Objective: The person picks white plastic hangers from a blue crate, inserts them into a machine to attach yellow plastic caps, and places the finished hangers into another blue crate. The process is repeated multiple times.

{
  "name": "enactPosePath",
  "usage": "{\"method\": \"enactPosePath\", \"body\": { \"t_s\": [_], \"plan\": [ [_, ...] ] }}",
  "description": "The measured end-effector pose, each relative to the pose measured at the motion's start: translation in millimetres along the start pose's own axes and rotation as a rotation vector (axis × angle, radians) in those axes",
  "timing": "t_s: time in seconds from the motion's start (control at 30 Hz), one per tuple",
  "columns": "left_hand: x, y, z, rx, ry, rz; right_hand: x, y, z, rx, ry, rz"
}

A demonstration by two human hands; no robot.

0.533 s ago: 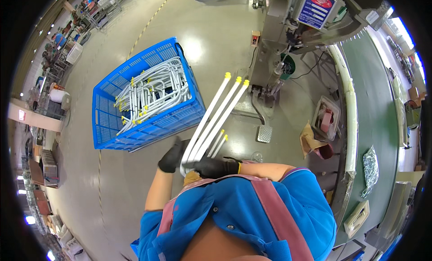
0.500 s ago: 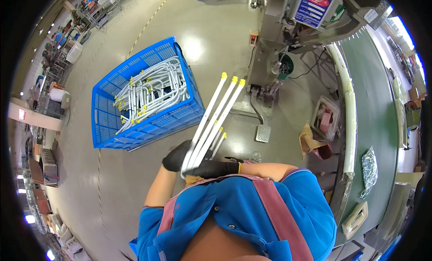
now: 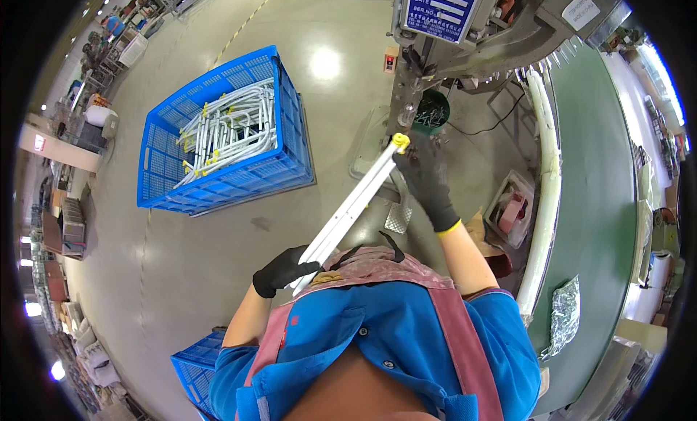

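White metal tubes (image 3: 352, 207) with yellow end caps (image 3: 400, 141) slant across the front of my body, lying close together. Their near end is in my left hand (image 3: 284, 271), black-gloved and closed round them. My right hand (image 3: 428, 178), in a black glove too, is at the far end beside the caps, its thumb side against the tubes. Its fingers are partly hidden there. Beyond that hand stands a grey metal machine (image 3: 501, 54) with a label plate (image 3: 441, 11). Below it is a foot pedal (image 3: 398, 218).
A blue plastic crate (image 3: 239, 181) at the left holds several bent white tube frames (image 3: 236, 127). A green bin (image 3: 431, 110) of small metal parts stands by the machine. At the right run a padded white rail (image 3: 549, 174) and a green belt table (image 3: 599, 203); another blue crate (image 3: 196, 370) sits lower left.
My right hand has moved from near my waist out to the capped ends. The tubes, spread apart before, now lie together and slant further right. My view has shifted toward the machine.
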State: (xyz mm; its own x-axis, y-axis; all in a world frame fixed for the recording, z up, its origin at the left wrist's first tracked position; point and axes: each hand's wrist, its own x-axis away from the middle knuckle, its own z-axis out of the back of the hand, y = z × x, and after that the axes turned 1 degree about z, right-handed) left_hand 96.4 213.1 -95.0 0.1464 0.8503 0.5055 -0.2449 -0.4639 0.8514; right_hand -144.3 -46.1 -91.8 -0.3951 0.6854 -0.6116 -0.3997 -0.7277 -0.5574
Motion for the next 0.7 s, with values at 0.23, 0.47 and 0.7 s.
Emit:
{"method": "enactPosePath", "body": {
  "t_s": [0.23,0.47,0.7],
  "plan": [
    [-26.2,22.3,-15.4,0.118,-0.075,-0.071,-42.8,39.5,10.9,-0.211,-0.189,-0.218],
    [-50.9,62.5,1.7,-0.083,0.001,-0.009,-84.8,42.1,14.1,-0.243,-0.093,-0.368],
    [-80.1,34.3,12.2,0.002,0.054,-0.07,-101.8,59.3,-12.1,-0.203,-0.084,-0.343]
  ]
}}
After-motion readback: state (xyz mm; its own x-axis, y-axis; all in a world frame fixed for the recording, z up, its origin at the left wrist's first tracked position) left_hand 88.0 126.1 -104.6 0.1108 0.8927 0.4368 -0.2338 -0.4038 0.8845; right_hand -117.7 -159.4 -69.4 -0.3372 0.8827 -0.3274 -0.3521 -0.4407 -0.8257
